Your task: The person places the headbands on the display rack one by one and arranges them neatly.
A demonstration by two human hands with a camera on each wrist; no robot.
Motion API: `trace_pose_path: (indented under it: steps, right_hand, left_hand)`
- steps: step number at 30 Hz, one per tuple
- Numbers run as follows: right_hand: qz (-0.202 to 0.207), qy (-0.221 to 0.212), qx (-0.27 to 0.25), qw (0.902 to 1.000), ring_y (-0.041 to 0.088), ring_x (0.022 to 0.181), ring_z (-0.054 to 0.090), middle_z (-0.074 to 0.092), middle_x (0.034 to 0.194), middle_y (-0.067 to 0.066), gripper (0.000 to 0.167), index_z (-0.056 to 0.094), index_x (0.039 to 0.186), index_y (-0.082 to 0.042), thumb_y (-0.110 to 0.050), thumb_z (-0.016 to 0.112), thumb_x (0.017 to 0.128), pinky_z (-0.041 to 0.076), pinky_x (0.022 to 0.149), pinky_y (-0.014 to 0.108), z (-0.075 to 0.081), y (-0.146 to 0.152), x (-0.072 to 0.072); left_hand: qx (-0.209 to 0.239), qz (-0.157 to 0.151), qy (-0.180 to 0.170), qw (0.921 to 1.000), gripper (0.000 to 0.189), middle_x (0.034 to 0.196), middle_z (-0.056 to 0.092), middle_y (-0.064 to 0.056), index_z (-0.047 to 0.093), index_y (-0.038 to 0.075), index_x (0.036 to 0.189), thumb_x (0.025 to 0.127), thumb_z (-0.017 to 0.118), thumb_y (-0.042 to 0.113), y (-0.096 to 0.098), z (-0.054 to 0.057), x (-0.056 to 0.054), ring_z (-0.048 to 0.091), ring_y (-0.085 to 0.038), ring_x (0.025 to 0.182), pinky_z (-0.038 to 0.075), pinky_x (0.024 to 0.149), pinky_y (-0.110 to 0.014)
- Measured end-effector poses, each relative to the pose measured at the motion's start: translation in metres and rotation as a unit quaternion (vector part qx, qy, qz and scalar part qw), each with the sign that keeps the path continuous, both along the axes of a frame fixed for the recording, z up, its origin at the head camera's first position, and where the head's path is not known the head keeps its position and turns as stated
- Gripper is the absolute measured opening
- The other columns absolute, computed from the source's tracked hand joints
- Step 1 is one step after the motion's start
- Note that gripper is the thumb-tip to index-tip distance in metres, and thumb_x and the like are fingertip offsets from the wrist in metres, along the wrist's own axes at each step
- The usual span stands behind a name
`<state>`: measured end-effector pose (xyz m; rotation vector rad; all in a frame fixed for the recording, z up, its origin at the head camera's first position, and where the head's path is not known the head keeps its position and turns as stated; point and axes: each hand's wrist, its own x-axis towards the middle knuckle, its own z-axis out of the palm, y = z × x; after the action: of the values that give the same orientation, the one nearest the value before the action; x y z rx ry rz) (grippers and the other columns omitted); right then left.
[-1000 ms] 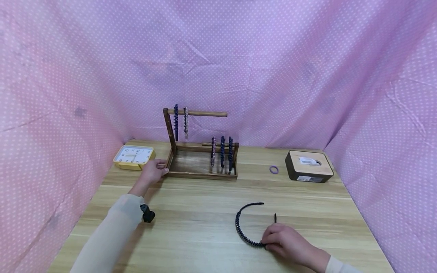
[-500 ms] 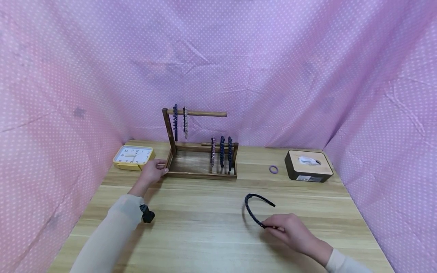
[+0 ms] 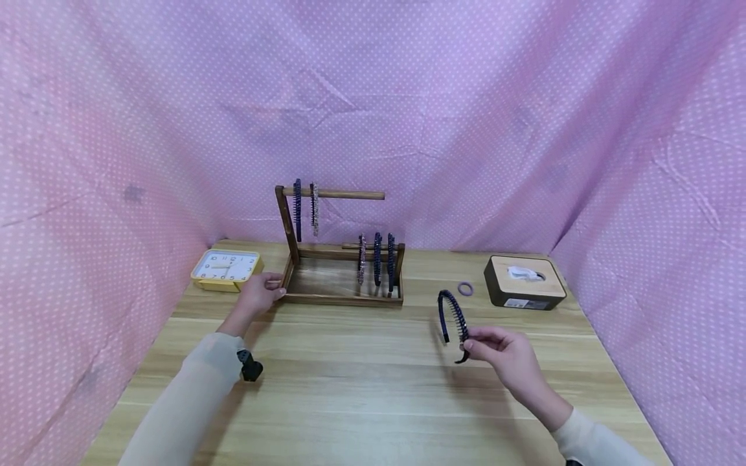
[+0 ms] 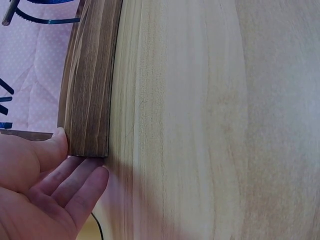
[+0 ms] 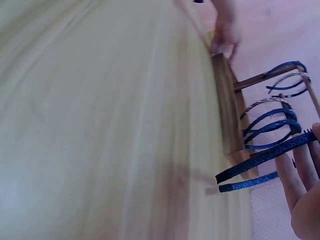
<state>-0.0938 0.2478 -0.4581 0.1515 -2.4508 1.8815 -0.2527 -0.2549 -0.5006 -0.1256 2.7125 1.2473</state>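
My right hand (image 3: 507, 356) pinches a dark, toothed headband (image 3: 456, 312) near one end, raised above the table with its arch upward. In the right wrist view the headband (image 5: 270, 154) appears blue and glittery, its free end pointing left. At the left end of a brown wooden headband rack (image 3: 344, 299), my left hand (image 3: 259, 294) rests with thumb and fingers touching the corner. The left wrist view shows the thumb against the rack's end (image 4: 90, 115) and the fingers fairly straight. A dark headband (image 3: 298, 210) and a silvery one (image 3: 315, 210) hang on the upper bar; several hang on the lower bar.
A yellow clock (image 3: 227, 268) stands just left of the rack. Right of it lie a purple hair tie (image 3: 465, 288) and a tissue box (image 3: 524, 283). Pink dotted cloth (image 3: 419, 116) encloses the back and sides of the wooden table (image 3: 350, 382).
The right hand has lifted the headband off the table, turned it arch upward and carried it farther back. The left hand has kept its place at the rack.
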Motion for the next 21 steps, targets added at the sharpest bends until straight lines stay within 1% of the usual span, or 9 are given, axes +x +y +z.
trace_pose_path:
  steps: [2, 4, 10, 14, 17, 18, 21]
  right_hand:
    - [-0.011, -0.007, -0.018, 0.9998, 0.008, 0.083, 0.075, 0.079, 0.092, 0.002, 0.031, 0.069, 0.114, 0.014, -0.002, 0.077, 0.090, 0.063, 0.078, 0.027, 0.006, 0.000, -0.006]
    - [-0.017, -0.002, -0.029, 0.9994, 0.010, 0.084, 0.076, 0.079, 0.092, -0.001, 0.031, 0.068, 0.114, 0.014, -0.003, 0.077, 0.090, 0.063, 0.079, 0.028, 0.014, 0.000, -0.013]
    - [-0.011, 0.046, -0.073, 0.9962, 0.013, 0.083, 0.077, 0.080, 0.093, 0.000, 0.027, 0.069, 0.110, 0.014, 0.001, 0.078, 0.088, 0.063, 0.079, 0.032, 0.046, -0.008, -0.042]
    - [-0.010, 0.064, -0.080, 0.9947, 0.012, 0.079, 0.076, 0.079, 0.091, -0.001, 0.026, 0.069, 0.111, 0.013, -0.001, 0.077, 0.090, 0.063, 0.076, 0.030, 0.069, -0.017, -0.065]
    - [-0.007, 0.077, -0.072, 0.9944, 0.011, 0.079, 0.075, 0.079, 0.090, -0.001, 0.028, 0.069, 0.112, 0.013, -0.003, 0.078, 0.090, 0.063, 0.075, 0.028, 0.085, -0.028, -0.082]
    - [-0.005, 0.079, -0.070, 0.9944, 0.011, 0.079, 0.075, 0.079, 0.091, -0.002, 0.029, 0.069, 0.113, 0.012, -0.004, 0.078, 0.090, 0.063, 0.076, 0.028, 0.090, -0.032, -0.088]
    - [-0.001, 0.085, -0.067, 0.9941, 0.012, 0.083, 0.076, 0.078, 0.093, -0.001, 0.031, 0.069, 0.114, 0.011, -0.007, 0.079, 0.090, 0.062, 0.079, 0.028, 0.102, -0.048, -0.106]
  left_hand:
    - [0.002, -0.002, -0.001, 1.0000, 0.045, 0.137, 0.061, -0.030, 0.053, -0.005, 0.144, 0.102, 0.063, 0.008, 0.000, 0.000, 0.000, 0.061, -0.042, 0.126, 0.058, 0.095, -0.045]
    - [0.004, -0.003, 0.000, 1.0000, 0.045, 0.137, 0.060, -0.030, 0.053, -0.005, 0.144, 0.102, 0.063, 0.008, 0.001, 0.001, 0.000, 0.060, -0.042, 0.126, 0.058, 0.095, -0.046]
    - [0.014, -0.006, 0.000, 0.9999, 0.045, 0.138, 0.060, -0.030, 0.053, -0.005, 0.144, 0.102, 0.063, 0.008, -0.001, 0.001, 0.001, 0.061, -0.042, 0.125, 0.060, 0.093, -0.044]
    - [0.024, -0.009, -0.008, 0.9996, 0.046, 0.138, 0.059, -0.031, 0.052, -0.006, 0.145, 0.102, 0.063, 0.009, -0.002, 0.001, 0.001, 0.061, -0.043, 0.124, 0.060, 0.091, -0.043]
    - [0.024, -0.008, -0.013, 0.9996, 0.047, 0.139, 0.059, -0.030, 0.051, -0.004, 0.146, 0.103, 0.063, 0.011, -0.003, 0.001, 0.001, 0.061, -0.042, 0.125, 0.060, 0.092, -0.043]
    - [0.025, -0.005, -0.016, 0.9995, 0.047, 0.139, 0.059, -0.029, 0.051, -0.003, 0.146, 0.103, 0.062, 0.011, -0.003, 0.001, 0.001, 0.061, -0.041, 0.125, 0.059, 0.093, -0.043]
    - [0.025, -0.006, -0.017, 0.9995, 0.047, 0.140, 0.059, -0.029, 0.051, -0.003, 0.147, 0.103, 0.062, 0.011, -0.003, 0.001, 0.000, 0.061, -0.041, 0.125, 0.059, 0.093, -0.043]
